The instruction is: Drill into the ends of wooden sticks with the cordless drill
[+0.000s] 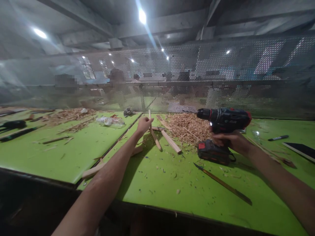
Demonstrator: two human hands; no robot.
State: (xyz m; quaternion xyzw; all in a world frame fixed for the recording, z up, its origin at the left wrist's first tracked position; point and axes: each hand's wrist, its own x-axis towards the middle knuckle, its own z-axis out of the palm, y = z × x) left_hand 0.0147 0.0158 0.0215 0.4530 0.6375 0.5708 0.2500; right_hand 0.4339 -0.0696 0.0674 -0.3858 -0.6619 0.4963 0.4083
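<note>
Green workbench [172, 183] strewn with wood shavings [188, 126], mesh screen [197, 68] behind

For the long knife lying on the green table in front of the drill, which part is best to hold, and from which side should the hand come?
Grip the knife by its long brownish handle, toward the near right end, coming from above on the right. The dark pointed blade lies at the far left end, near the drill held by the right hand, so that end is probably best avoided. The knife lies flat, so fingers likely need to pinch its sides.

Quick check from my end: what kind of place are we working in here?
Likely a woodworking shop. The right hand grips a cordless drill, the left hand holds a wood stick, and shavings pile on the green bench.
</note>
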